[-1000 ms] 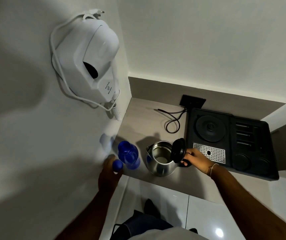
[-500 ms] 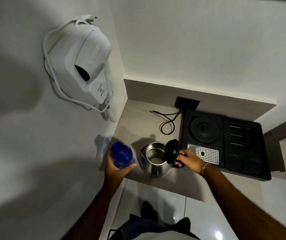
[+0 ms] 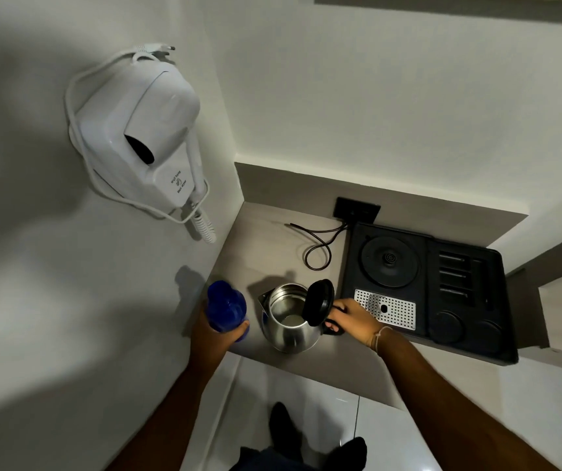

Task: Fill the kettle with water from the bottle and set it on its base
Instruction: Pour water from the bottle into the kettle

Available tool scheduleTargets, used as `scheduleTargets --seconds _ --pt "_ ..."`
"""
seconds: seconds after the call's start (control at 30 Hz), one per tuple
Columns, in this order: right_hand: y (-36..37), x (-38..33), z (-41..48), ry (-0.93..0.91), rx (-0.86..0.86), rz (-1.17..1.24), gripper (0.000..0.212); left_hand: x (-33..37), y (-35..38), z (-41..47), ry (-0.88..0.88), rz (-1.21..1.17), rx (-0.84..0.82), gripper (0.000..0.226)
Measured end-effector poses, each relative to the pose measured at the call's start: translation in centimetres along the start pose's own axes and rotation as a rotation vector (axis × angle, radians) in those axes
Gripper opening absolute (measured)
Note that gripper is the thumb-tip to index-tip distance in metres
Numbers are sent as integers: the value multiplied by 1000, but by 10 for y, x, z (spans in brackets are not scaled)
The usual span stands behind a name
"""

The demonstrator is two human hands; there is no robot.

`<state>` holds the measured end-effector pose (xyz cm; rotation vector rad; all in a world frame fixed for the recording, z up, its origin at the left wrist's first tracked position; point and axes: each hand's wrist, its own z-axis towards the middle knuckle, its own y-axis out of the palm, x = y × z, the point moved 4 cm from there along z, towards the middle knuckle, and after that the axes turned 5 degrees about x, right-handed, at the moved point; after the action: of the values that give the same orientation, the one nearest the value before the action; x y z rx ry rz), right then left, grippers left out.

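The left hand [image 3: 215, 334] is now wrapping around the translucent blue plastic bottle [image 3: 226, 306] and holding it just beside the kettle, where a second ago it was only reaching towards the bottle with something small and blue at its fingertips and half a second ago it was just closing on the body. The bottle is standing roughly upright in that grip; I cannot tell whether it is still touching the grey table [image 3: 273, 253] or is lifted off it, nor whether a cap is on. The right hand [image 3: 352, 317] is keeping its closed grip on the black handle of the round stainless steel kettle [image 3: 290, 329], as in both earlier moments. The kettle is sitting on the table near its front edge, left of the black tray [image 3: 470, 283], with its black round lid [image 3: 318, 302] hinged up and the shiny inside showing; it has not shifted relative to the tray. The round black kettle base [image 3: 390, 261] is lying bare in the tray's back left corner, well apart from the kettle, with a perforated metal drip plate [image 3: 388, 308] just in front of it. A thin black cord [image 3: 318, 248] is looping on the table behind the kettle. On the left wall a white wall-mounted hair dryer [image 3: 143, 141] is hanging in its holder.
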<state>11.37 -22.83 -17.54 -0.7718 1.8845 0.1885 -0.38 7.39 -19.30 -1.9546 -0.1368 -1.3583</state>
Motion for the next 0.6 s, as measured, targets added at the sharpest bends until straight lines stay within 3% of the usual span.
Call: scheduleTargets --seconds 0.07,0.13,0.2,0.27,0.5,0.6 --pt "0 0 0 -6 -12 16 43 4 -4 -6 48 61 1 64" --pt "-1 -1 -1 -13 -16 32 44 10 -8 -13 127 131 24 78" --pt "-1 1 0 -9 -21 36 40 16 -8 -20 213 187 20 70" --pt "-1 4 0 -3 -30 29 38 23 -10 -26 218 178 -11 66" --pt "0 0 -2 -12 -24 35 39 50 -18 -40 321 190 -111 86" --pt "0 1 -1 -15 -25 39 39 47 -20 -41 302 194 -129 76"
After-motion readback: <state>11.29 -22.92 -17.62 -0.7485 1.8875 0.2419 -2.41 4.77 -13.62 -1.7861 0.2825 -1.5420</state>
